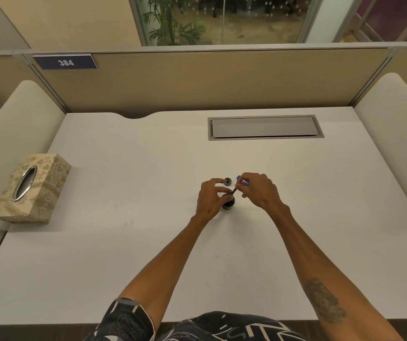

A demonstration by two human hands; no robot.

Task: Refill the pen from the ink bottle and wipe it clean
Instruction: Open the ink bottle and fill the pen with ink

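Observation:
A small dark ink bottle [228,205] stands on the white desk [148,242] near its middle. My left hand [210,200] wraps its fingers around the bottle's left side. My right hand [259,190] holds a blue pen [243,182] tilted down to the left, its dark tip at the bottle's mouth. The bottle's round cap [227,181] lies on the desk just behind the bottle, beside my left index finger. A small blue piece [238,178], perhaps a pen part, shows just behind my right hand.
A patterned tissue box [32,188] with an oval metal slot sits at the desk's left edge. A grey cable hatch [265,127] is set into the desk at the back right. Tan partition walls enclose the desk on three sides.

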